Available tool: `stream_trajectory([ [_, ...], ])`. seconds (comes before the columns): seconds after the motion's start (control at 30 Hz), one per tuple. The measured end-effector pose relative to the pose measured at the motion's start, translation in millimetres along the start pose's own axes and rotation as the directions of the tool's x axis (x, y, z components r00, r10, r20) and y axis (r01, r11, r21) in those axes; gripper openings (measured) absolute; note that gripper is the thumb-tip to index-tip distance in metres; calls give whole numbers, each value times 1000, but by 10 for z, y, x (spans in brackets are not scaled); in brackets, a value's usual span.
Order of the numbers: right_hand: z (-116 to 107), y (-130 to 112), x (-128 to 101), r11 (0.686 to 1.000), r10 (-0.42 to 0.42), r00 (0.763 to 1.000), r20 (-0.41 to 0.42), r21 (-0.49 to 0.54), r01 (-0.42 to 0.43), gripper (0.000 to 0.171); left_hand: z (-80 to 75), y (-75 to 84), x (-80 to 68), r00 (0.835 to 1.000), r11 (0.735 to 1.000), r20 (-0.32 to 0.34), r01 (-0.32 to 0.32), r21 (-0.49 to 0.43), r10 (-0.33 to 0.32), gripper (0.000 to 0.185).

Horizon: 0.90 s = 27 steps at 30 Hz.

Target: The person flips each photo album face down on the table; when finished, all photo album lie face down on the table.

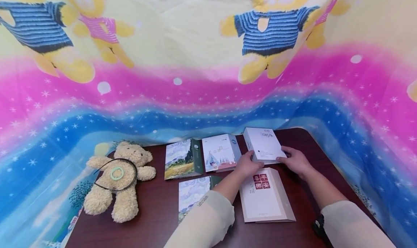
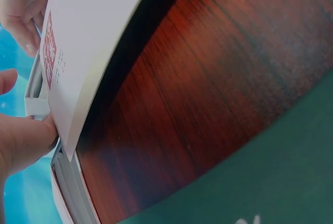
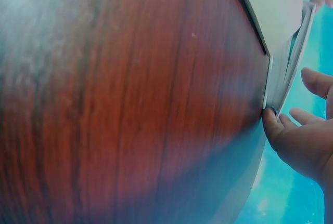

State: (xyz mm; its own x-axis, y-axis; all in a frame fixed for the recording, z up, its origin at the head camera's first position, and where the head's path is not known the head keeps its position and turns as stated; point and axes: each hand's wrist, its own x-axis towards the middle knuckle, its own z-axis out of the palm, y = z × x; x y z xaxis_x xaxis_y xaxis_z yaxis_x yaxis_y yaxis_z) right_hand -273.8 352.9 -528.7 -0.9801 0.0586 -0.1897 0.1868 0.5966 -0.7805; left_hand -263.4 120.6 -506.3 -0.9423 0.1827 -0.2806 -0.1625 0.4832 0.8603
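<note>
Your left hand point(image 1: 249, 163) and right hand point(image 1: 294, 161) both hold the white book point(image 1: 264, 144) by its near edge, left fingers curled onto the near-left corner, right fingers on the near-right corner. Neither hand is free, and neither holds anything else. The book sits toward the far right corner of the dark wooden table point(image 1: 156, 211), its long axis running away from you and leaning slightly left, so it lies straight ahead of both grips with each hand about equally close.

Just below your hands lies the book with red seal characters point(image 1: 262, 195), its far edge reaching almost under your fingers; whether the two books touch is not clear from the head view.

To the left, along the far edge, stand the tent-cover book point(image 1: 219, 153) and the landscape-cover book point(image 1: 180, 159), with another painted-cover book point(image 1: 193, 193) nearer you, partly under your left sleeve. A teddy bear point(image 1: 118, 181) with a headband and green ring lies at the left edge.

The left wrist view shows your left thumb against the white book's spine corner point(image 2: 39, 104) and the red-seal cover point(image 2: 88, 52) looming over it, which the head view does not. The right wrist view shows your right fingertip point(image 3: 273, 122) pressed at the book's corner with the pages slightly fanned point(image 3: 286, 73).
</note>
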Motion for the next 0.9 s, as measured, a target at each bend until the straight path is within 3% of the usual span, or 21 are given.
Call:
stream_trajectory([
  [0.27, 27, -24, 0, 1000, 17, 1000, -2, -23, -17, 79, -2, -26, 14, 1000, 996, 9, 19, -84, -18, 69],
  [0.57, 45, -26, -24, 999, 34, 999, -5, 28, -34, 79, -42, -15, -6, 1000, 995, 24, 4, -95, -2, 70],
  [0.9, 63, -9, -30, 992, 43, 999, 6, 117, -44, 74, -18, 43, -3, 996, 995, -15, -92, 24, 92, 72],
])
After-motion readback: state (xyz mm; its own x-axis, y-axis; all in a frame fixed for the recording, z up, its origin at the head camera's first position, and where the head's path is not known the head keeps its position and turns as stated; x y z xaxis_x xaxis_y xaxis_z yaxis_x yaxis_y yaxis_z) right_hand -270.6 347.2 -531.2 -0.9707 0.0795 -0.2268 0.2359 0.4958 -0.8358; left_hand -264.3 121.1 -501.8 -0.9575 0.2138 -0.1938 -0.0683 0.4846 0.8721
